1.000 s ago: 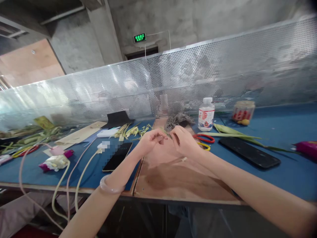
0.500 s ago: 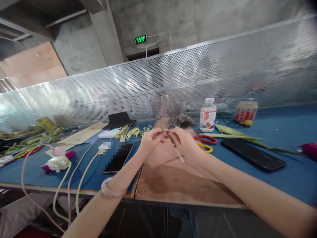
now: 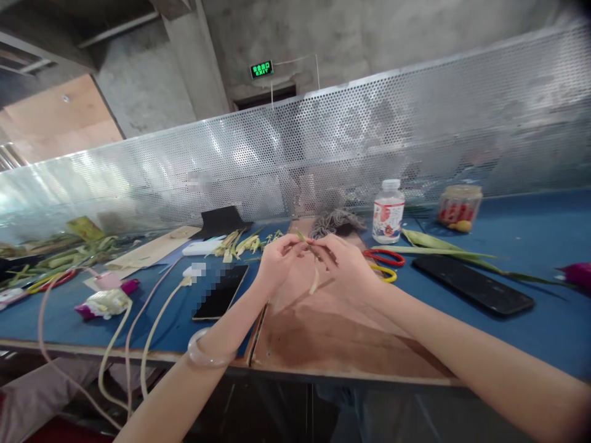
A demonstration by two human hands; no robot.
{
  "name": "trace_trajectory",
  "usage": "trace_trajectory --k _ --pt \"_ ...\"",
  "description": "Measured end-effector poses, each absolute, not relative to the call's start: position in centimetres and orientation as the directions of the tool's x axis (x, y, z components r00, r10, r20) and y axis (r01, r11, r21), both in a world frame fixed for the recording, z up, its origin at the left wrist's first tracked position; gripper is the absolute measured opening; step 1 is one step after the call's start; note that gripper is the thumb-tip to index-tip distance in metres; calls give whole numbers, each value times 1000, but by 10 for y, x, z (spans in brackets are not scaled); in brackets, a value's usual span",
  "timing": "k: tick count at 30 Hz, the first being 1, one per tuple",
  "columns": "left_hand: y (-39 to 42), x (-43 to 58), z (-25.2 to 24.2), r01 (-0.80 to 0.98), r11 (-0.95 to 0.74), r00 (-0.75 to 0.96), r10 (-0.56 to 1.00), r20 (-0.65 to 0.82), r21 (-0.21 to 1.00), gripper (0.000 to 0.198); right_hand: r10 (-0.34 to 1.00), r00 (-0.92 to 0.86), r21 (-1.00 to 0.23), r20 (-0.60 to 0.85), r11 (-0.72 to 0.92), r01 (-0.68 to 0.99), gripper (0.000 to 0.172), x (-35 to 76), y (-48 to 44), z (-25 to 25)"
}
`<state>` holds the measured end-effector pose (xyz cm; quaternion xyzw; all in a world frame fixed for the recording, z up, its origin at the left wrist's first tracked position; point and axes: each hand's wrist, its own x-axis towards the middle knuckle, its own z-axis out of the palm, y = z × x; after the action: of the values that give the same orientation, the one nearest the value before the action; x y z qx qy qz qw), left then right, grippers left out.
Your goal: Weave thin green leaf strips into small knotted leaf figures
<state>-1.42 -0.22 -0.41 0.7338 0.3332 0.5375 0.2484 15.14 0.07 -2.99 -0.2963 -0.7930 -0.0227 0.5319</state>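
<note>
My left hand [image 3: 276, 261] and my right hand [image 3: 347, 261] meet above the brown wooden board [image 3: 323, 344]. Both have their fingers closed in a pinch on a narrow leaf strip [image 3: 314, 282]. Its green tip pokes up between the fingertips, while a pale end dangles below them. The fingers partly hide the middle of the strip. Just right of my right hand lie scissors with red handles [image 3: 388, 257] and a yellow-handled pair [image 3: 385, 275]. Behind the hands sits a bundle of grey yarn [image 3: 337, 223].
Right of the hands are a labelled bottle [image 3: 388, 215], a jar [image 3: 459, 209], long green leaves [image 3: 434, 243] and a black phone [image 3: 473, 286]. Leftward lie another phone [image 3: 224, 294], dried plant pieces [image 3: 237, 246] and cables [image 3: 154, 320]. A perforated metal screen [image 3: 221, 166] runs behind.
The pale end of the leaf strip has swung left and now hangs nearly straight down. Both hands stay in almost the same place, still pinching it.
</note>
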Motion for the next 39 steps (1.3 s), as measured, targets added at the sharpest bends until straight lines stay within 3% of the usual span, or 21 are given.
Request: trace_trajectory --k 8,13,18,22,25,28,31,39 --pt "-3 -14 -5 306 -698 207 713 670 648 12 495 -240 -261 835 740 620 20 151 -1 -26" --pt "-6 -11 -5 287 -680 202 731 651 675 16 573 -216 -355 791 717 600 22 151 -4 -22" --pt "-5 -11 -5 290 -687 202 724 659 666 18 725 -158 -657 670 679 328 29 146 -13 -21" --pt "-3 -15 -4 582 -698 46 541 840 418 15 873 -171 -884 457 466 17 34 138 -14 -27" --pt "-4 -17 -3 687 -666 142 515 845 290 16 901 -190 -918 390 365 -156 36 135 -11 -30" --pt "-5 -16 -3 651 -698 230 557 798 299 9 901 -187 -911 390 349 -220 38 134 -7 -31" --pt "-4 -15 -4 616 -715 259 580 772 331 12 894 -152 -901 422 395 -178 37 134 -8 -32" --pt "-1 -13 -6 497 -709 249 669 701 500 15 883 -177 -894 435 401 -201 32 129 -14 -30"
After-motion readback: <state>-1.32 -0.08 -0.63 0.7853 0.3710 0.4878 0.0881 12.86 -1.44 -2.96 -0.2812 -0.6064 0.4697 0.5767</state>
